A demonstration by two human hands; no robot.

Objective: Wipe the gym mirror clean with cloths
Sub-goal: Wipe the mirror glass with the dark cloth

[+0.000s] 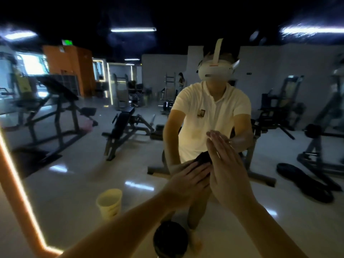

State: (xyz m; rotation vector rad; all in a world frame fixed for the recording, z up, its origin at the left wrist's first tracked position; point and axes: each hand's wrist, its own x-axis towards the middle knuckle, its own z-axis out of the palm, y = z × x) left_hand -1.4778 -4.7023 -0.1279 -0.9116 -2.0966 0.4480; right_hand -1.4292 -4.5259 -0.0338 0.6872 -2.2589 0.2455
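Right hand point(229, 170) nearest: fingers straight and together, holding nothing, seemingly flat on the mirror point(78, 175) just right of the cloth point(202, 158). Left hand point(188, 180) is spread over the dark cloth, pressing it to the glass, not curled round it. Yellow cup point(109, 202) below-left of the cloth. Dark round thing point(168, 237) below the cloth, unclear what. Risks: bare right palm probably leaves fresh prints. The cloth is pinned by pressure only, so it could slip down.

Cloth point(202, 159) mostly hidden under left hand point(188, 180) (only dark edge shows); round dark object point(170, 239) blurred, unidentifiable.
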